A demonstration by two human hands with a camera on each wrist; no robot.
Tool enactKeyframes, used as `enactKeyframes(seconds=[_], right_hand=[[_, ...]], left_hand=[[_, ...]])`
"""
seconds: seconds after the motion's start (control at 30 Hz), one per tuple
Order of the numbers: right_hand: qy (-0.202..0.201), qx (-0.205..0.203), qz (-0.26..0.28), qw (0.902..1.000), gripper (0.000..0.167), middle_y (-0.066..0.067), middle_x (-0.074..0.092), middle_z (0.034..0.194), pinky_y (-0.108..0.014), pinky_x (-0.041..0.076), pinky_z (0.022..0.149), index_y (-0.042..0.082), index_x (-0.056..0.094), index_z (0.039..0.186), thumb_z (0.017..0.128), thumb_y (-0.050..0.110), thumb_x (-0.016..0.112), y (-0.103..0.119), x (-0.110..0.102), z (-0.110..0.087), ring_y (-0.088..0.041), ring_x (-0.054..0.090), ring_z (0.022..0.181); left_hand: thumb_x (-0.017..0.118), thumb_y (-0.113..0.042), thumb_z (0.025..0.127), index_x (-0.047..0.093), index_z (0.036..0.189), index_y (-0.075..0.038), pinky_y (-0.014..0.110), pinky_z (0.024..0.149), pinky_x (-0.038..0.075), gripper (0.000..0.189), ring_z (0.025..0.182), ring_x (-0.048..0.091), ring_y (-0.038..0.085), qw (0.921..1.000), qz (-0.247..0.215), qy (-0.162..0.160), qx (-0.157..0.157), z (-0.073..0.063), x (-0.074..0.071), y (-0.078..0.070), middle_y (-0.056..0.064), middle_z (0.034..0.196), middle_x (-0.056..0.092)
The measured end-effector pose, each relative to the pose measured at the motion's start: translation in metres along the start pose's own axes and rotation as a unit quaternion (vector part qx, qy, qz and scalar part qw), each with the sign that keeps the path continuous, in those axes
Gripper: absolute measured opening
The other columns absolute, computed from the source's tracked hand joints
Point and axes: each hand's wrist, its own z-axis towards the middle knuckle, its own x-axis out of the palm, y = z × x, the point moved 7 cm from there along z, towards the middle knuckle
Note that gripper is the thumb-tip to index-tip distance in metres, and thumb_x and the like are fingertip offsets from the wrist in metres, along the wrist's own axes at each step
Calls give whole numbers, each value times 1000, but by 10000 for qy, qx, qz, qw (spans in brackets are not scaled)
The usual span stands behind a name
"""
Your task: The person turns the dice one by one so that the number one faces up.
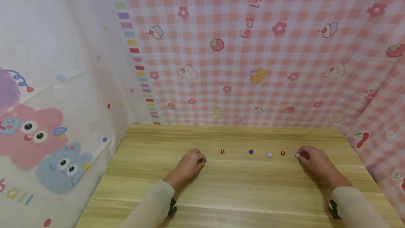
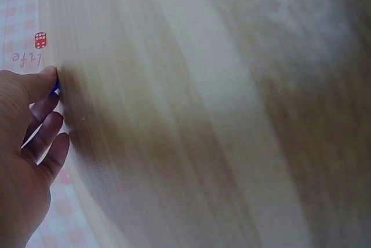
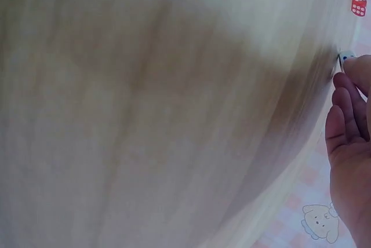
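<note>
At the left end of a row of dice, my left hand (image 1: 190, 164) pinches a blue die (image 1: 203, 162) between thumb and forefinger. The left wrist view shows only a sliver of this blue die (image 2: 55, 87) past the thumb. At the right end, a white die (image 1: 297, 155) is pinched by my right hand (image 1: 314, 159), its thumb partly covering it. Between the hands lie a red die (image 1: 223, 151), another blue die (image 1: 251, 151), another white die (image 1: 269, 155) and a second red die (image 1: 283, 153), spaced apart.
The dice are on a wood-grain table (image 1: 240, 192). A pink checked cloth (image 1: 240, 55) hangs along its back edge and right side. On the left hangs a white cloth (image 1: 63, 38) with cartoon figures.
</note>
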Motion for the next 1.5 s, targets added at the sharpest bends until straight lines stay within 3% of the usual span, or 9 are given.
enactKeyframes(seconds=[0.27,0.57,1.0,1.5], right_hand=[[-63,156,160,9997,8,-6,69,90,-28,51,68,4,70,97,92,8,75,-2,0,-4,-14,62,80],[180,249,152,9994,16,-10,70,96,-34,54,71,1,70,104,94,12,74,-3,3,-2,-22,67,86],[138,-102,-40,9998,11,-10,71,94,-41,56,75,3,72,98,89,8,78,-2,3,5,-22,67,86],[519,-268,-170,9981,9,-8,69,95,-44,56,77,5,71,97,90,2,75,7,6,12,-22,66,86]], left_hand=[[79,-14,92,78,98,-10,34,87,54,7,95,59,17,9999,-39,64,-129,1,1,2,0,95,66],[78,-11,91,78,98,-10,34,86,54,7,94,58,16,9991,-351,79,-204,-1,0,3,0,94,65],[79,-8,91,76,95,-9,34,85,54,6,92,57,14,9945,-856,155,-586,1,1,8,-1,94,64],[79,-8,90,75,93,-10,32,81,52,5,88,55,12,9939,-927,244,-551,3,2,10,-3,91,62]])
